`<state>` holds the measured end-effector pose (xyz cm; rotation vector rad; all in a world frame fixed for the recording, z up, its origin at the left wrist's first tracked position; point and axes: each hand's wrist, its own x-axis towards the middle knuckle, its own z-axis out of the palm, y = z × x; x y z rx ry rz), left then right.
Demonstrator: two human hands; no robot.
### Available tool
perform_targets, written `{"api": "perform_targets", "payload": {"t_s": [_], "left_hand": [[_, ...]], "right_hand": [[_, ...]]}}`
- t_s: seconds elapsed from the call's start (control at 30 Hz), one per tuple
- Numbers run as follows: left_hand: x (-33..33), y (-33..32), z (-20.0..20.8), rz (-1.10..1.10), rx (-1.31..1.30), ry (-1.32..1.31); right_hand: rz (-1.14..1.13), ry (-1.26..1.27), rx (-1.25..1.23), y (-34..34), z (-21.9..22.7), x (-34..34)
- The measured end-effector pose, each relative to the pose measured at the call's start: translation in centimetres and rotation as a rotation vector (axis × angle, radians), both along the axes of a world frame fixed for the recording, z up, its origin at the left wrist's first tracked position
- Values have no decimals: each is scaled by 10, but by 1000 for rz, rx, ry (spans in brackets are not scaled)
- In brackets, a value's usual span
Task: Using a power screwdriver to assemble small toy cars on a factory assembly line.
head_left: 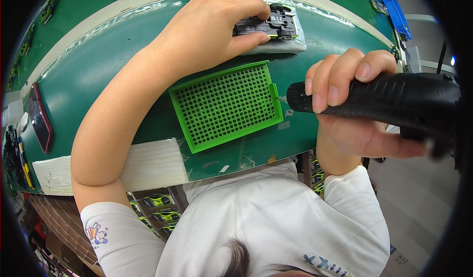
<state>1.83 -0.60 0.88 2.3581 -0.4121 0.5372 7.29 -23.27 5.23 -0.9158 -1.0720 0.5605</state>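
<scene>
My left hand (217, 25) grips a toy car (280, 25) turned upside down, its black underside and wheels facing up. Under the car is a pale wrapped pad (294, 46) on the green table. My right hand (350, 85) is wrapped round a black electric screwdriver (394, 93), held level to the right of the tray. Its thin bit points left, close to the tray's right edge; I cannot tell whether they touch. Between my arms lies a bright green tray (180, 121), its grid of holes filled with small dark pieces that look like screws (224, 104).
A phone-like slab with a red edge (40, 118) lies at the left. White tape (152, 164) covers part of the near table edge. Below that edge are compartments with yellow-green toy cars (158, 200). A blue bin (395, 11) stands at the far right.
</scene>
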Motion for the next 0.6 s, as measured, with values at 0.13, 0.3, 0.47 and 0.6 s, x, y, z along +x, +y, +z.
{"api": "perform_targets", "payload": {"t_s": [0.13,0.3,0.47,0.6], "left_hand": [[1,0,5,-43,-24,25],[2,0,3,-54,-45,-1],[2,0,3,-59,-49,0],[2,2,4,-58,-10,41]], "right_hand": [[-6,10,17,3,0,-3],[1,-4,10,6,-4,-2],[-13,-43,15,8,-4,-2],[12,-98,42,9,-9,1]]}}
